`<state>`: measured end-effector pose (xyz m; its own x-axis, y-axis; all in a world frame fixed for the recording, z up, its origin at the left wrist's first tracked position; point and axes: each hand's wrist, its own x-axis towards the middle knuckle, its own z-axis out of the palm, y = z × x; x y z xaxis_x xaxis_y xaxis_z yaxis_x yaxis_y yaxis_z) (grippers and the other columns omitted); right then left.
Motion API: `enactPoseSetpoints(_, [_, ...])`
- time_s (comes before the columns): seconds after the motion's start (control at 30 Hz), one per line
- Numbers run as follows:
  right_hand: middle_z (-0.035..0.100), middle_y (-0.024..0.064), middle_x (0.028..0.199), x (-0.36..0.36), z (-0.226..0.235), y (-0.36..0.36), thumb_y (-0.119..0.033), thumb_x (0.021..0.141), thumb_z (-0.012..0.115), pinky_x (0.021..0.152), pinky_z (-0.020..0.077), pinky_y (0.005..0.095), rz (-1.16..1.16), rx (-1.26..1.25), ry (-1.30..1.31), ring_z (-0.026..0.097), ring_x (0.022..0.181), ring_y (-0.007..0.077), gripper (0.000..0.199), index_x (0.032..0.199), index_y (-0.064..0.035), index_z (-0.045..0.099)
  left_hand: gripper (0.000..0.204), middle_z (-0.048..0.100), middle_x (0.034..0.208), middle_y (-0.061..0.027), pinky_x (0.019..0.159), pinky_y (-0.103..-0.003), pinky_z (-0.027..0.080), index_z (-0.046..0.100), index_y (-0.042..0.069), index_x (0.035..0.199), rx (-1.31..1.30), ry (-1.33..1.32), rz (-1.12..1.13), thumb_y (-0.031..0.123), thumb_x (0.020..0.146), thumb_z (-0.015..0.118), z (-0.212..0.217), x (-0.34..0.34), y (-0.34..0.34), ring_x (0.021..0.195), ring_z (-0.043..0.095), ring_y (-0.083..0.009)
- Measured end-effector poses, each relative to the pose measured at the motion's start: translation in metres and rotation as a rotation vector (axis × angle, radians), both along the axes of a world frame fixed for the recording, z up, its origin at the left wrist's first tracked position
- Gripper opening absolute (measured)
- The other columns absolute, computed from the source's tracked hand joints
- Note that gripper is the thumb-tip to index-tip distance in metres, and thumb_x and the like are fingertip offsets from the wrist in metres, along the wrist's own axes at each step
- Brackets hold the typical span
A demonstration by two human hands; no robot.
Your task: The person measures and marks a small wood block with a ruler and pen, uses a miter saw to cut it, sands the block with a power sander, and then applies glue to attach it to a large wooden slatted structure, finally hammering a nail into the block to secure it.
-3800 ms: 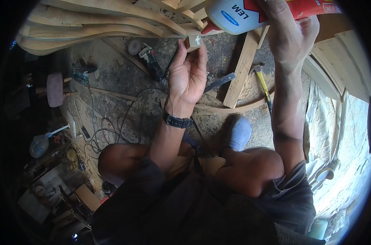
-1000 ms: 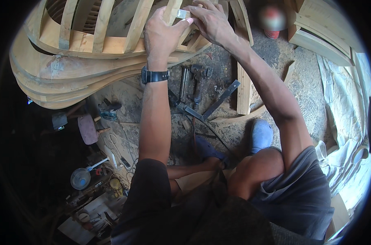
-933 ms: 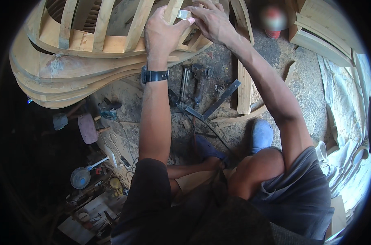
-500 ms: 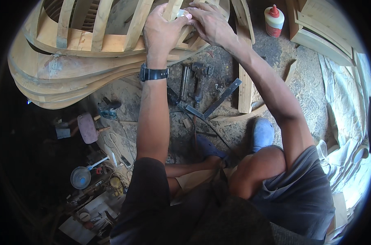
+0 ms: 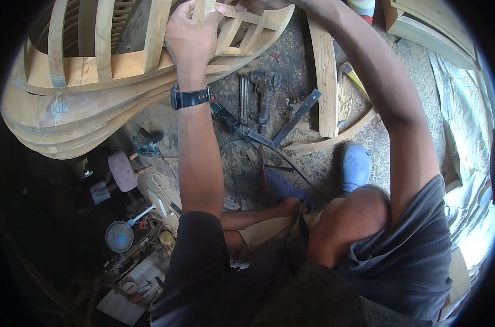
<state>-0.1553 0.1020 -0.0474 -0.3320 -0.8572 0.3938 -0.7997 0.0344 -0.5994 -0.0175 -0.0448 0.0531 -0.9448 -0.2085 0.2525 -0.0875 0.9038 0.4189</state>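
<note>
The curved wooden frame [image 5: 122,82] lies on the floor [image 5: 307,158] at ten to twelve o'clock. The left hand [image 5: 190,38] is at twelve, its fingers curled around one upright slat [image 5: 204,8]. Judgement: steady pressure along the slat, with the frame braced, would seat it squarely. The right hand [image 5: 258,4], just right of it, is cut by the top edge; whether its fingers pinch anything cannot be told. Metal tools [image 5: 258,98] lie below. The slat's joint is hidden.

A single head-worn fisheye camera looks steeply down, close over the person's own arms, knees and the workshop floor [image 5: 291,163].
</note>
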Motion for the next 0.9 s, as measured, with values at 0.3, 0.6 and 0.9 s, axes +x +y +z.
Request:
enactPoseSetpoints(0.3, [0.071,0.0240,0.090,0.009,0.004,-0.001,-0.008,0.081,0.063,0.078,0.0541,0.0510,-0.100,-0.014,0.100,0.068,0.090,0.0443,0.020,0.098,-0.0013,0.069,0.054,0.077,0.105,-0.0162,0.088,-0.031,0.056,0.069,-0.008,0.121,0.016,0.003,0.003,0.024,0.082,0.086,0.001,0.001,0.004,0.095,0.073,-0.0177])
enactPoseSetpoints(0.6, [0.070,0.0213,0.088,-0.003,-0.008,-0.003,-0.014,0.080,0.067,0.080,0.0533,0.0503,-0.023,0.004,0.064,0.066,0.089,0.0439,0.018,0.093,-0.0017,0.068,0.040,0.075,0.096,-0.0203,0.084,-0.043,0.054,0.075,0.002,0.108,-0.205,-0.141,0.081,0.034,0.084,0.081,0.010,0.008,0.018,0.090,0.073,-0.0355])
enactPoseSetpoints(0.9, [0.069,0.0203,0.087,0.022,-0.008,0.001,-0.018,0.080,0.068,0.083,0.0523,0.0512,-0.190,-0.157,0.165,0.066,0.093,0.0424,0.017,0.089,-0.0025,0.070,0.038,0.075,0.090,-0.0220,0.083,-0.044,0.054,0.074,-0.001,0.102,-0.308,-0.039,0.087,0.032,0.085,0.080,0.001,0.007,0.015,0.086,0.072,-0.0376])
